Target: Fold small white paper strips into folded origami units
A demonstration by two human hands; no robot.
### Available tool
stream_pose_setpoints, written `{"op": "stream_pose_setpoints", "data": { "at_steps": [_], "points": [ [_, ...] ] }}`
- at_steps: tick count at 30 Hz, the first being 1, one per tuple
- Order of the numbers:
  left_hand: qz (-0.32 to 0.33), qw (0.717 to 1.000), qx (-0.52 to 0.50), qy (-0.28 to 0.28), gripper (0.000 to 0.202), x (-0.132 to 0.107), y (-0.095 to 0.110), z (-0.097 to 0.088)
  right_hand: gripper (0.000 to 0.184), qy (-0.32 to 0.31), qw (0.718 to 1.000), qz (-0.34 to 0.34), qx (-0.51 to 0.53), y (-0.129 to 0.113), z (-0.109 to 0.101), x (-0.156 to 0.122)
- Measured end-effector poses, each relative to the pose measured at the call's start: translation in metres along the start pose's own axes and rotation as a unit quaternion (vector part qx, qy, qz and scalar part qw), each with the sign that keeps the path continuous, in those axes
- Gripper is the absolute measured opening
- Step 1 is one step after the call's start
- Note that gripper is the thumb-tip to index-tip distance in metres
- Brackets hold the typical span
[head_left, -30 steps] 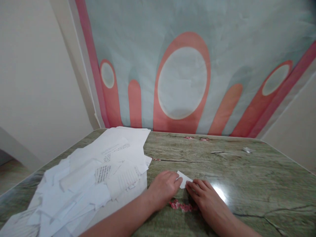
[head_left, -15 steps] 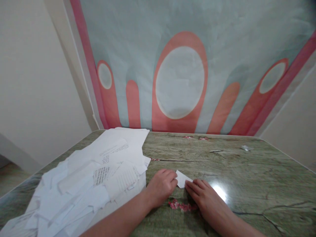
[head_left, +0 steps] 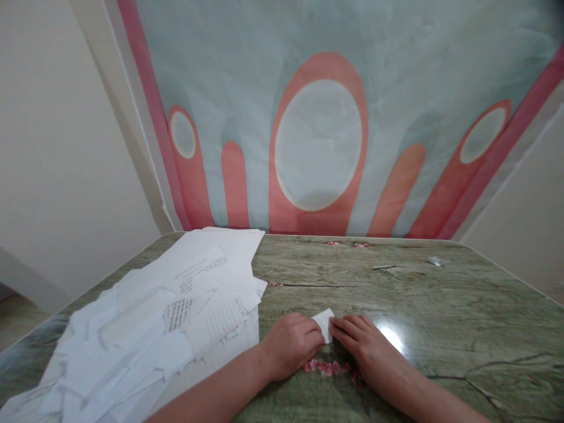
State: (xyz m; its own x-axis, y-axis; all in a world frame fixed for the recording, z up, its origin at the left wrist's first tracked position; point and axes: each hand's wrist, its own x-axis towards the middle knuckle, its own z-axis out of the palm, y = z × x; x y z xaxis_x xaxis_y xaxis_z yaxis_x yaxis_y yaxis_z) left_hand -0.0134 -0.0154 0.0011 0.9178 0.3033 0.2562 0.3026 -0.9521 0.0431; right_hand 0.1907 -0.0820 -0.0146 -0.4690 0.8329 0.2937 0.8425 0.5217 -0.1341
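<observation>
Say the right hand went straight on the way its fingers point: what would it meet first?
The small white paper, at the fingertips of the right hand. Past it, the line seems to cross the table toward the paper pile, though depth is unclear.

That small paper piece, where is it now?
In the head view, the small paper piece sits right of centre, between the left hand and right hand, beyond the printed pink blossoms.

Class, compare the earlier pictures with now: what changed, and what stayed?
The small paper turned, its far corner now nearer the right hand. The left hand slid slightly towards the person. The right hand and paper pile stayed roughly in place.
</observation>
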Motion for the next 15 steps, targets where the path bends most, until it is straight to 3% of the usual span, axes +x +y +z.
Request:
{"op": "stream_pose_setpoints", "data": {
  "at_steps": [7,15],
  "points": [
    [-0.055,0.985,-0.166,-0.001,0.012,-0.001,-0.010,-0.009,0.047,-0.056,0.998,-0.038,0.003,0.001,-0.021,0.002],
    [-0.074,0.976,-0.204,0.004,0.016,-0.001,-0.014,-0.010,0.052,-0.064,0.997,-0.049,-0.018,0.001,-0.025,-0.002]
  ]
}}
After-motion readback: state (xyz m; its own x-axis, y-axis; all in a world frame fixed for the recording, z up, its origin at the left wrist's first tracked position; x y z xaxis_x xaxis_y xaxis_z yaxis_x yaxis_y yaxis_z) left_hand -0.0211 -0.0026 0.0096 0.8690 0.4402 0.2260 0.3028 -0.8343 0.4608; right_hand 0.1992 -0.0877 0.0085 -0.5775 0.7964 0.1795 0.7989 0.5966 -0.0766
